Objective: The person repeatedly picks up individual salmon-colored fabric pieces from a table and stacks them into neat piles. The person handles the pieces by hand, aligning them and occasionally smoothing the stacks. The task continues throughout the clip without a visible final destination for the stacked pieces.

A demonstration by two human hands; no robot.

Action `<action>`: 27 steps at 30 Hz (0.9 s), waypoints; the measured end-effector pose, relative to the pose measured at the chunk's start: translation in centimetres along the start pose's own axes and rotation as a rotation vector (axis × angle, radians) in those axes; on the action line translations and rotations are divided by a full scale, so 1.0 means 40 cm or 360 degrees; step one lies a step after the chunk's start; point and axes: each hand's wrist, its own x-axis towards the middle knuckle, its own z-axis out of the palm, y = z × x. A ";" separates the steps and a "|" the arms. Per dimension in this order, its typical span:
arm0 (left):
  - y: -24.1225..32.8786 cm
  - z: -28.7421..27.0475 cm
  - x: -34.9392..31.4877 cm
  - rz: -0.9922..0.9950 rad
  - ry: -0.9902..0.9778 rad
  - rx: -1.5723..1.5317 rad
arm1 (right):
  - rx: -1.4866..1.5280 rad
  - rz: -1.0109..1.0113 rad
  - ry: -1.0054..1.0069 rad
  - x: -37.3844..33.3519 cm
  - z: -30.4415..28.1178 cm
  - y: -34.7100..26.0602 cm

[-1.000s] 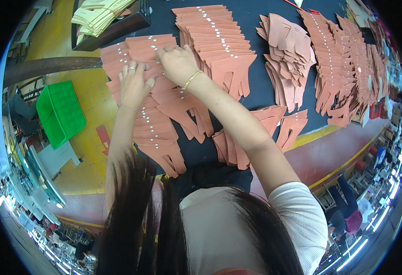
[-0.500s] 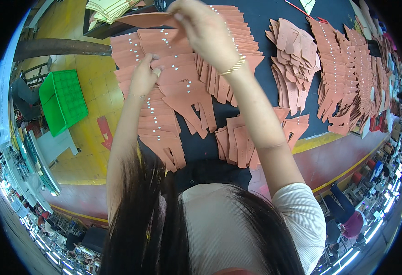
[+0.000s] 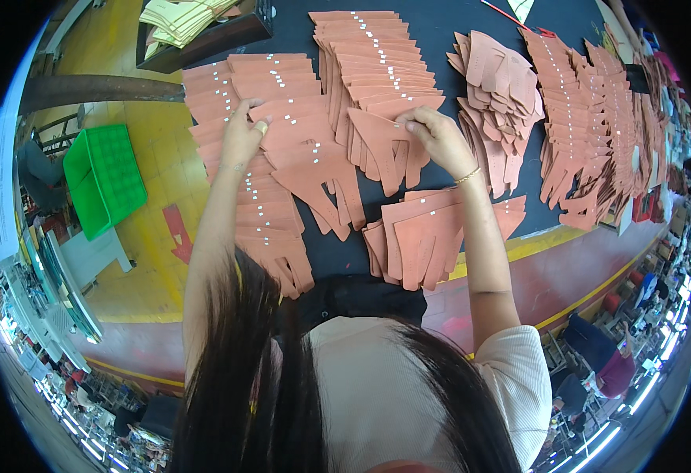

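Note:
Salmon-pink cut glove pieces with finger-like strips lie in overlapping rows on the dark table, most bearing small white stickers. My right hand pinches the upper right edge of one glove piece, which lies over the lower end of the middle row. My left hand is at the left rows, its fingers bent around the edge of another glove piece; part of the grip is hidden. Just below it, a glove piece spreads its strips toward me. More pieces lie nearer my body.
A dark box of pale yellow pieces stands at the far left. On the right are a loose pile and long rows of pink pieces. A red pen lies at the back. A green crate stands left of the table.
My right hand has come from the far left, near the box, to the lower end of the middle row, bringing a glove piece there. My left hand has stayed nearly in place.

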 end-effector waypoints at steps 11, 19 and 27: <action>-0.007 0.004 -0.003 -0.0038 -0.0025 0.0009 | 0.0261 0.0385 0.0238 -0.014 -0.013 0.055; -0.007 0.002 -0.002 -0.0069 -0.0030 0.0004 | 0.0148 0.0389 0.0400 0.035 -0.031 0.071; 0.008 0.002 -0.014 -0.0070 -0.0001 0.0021 | 0.0056 0.0395 0.0386 0.061 -0.025 0.074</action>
